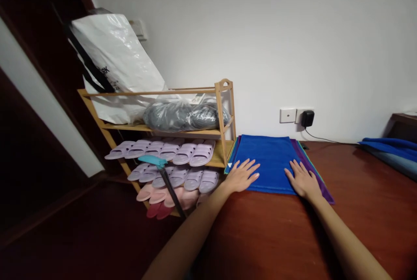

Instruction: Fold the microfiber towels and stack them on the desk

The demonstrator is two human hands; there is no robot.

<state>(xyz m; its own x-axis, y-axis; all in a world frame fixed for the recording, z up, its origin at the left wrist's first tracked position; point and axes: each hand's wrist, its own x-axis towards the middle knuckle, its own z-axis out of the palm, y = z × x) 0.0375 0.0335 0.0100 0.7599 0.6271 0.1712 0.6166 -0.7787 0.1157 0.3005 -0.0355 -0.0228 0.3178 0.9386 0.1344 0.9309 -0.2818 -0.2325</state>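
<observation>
A blue towel lies flat on top of a stack of cloths, with purple and green edges showing beneath, on a red-brown wooden table. My left hand rests flat on the towel's near left corner, fingers spread. On the near right part of the towel my right hand lies flat with fingers stretched out. Neither hand holds anything.
A wooden shoe rack stands left of the table, with several lilac and pink slippers, a plastic-wrapped bundle and a white bag. A teal-headed stick leans there. A wall socket with a black charger is behind. More blue cloth lies far right.
</observation>
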